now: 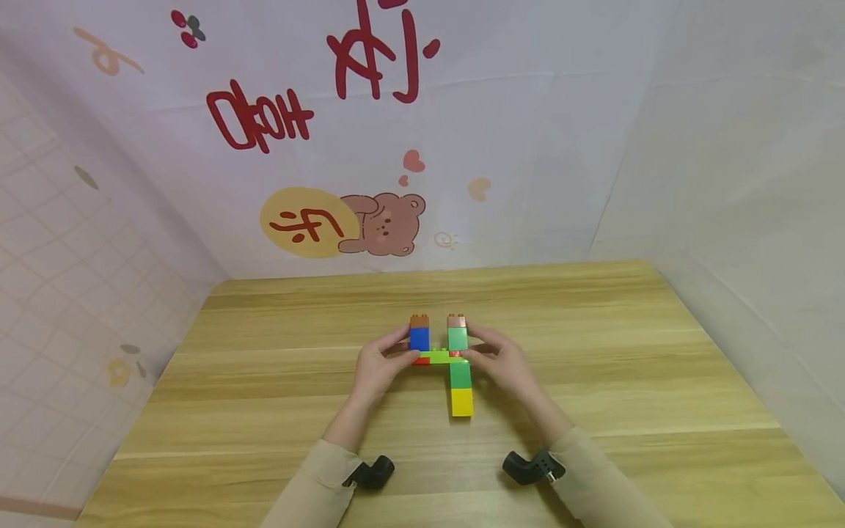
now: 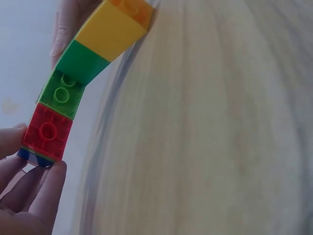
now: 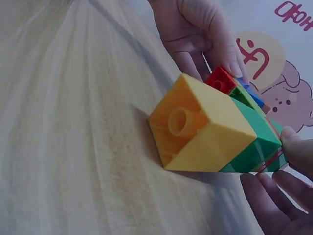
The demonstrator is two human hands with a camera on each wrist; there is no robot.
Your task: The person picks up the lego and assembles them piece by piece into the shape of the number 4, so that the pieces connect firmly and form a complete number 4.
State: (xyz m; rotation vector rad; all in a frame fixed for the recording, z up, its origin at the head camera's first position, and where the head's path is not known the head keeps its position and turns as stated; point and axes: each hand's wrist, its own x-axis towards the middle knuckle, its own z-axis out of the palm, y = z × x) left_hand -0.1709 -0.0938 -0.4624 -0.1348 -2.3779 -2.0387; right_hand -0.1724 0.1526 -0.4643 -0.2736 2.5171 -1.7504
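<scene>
Both hands hold one assembly of toy building bricks in the head view. A lime green brick [image 1: 439,357] forms its crossbar. At the left end stands a blue brick [image 1: 419,339] topped by a brown one, with a red brick [image 2: 48,131] underneath. The right end carries a green brick [image 1: 458,339] with another brown brick on top; below the bar come a second green brick [image 1: 461,375] and a yellow brick [image 3: 215,122]. My left hand [image 1: 379,367] pinches the left end between thumb and fingers. My right hand [image 1: 502,361] grips the right end near the bar.
The wood-grain table [image 1: 264,396] spreads out on all sides of the hands. A white printed cloth [image 1: 528,147] with red characters and a bear hangs behind it and along both sides. Black wrist mounts [image 1: 528,468] sit by the sleeves.
</scene>
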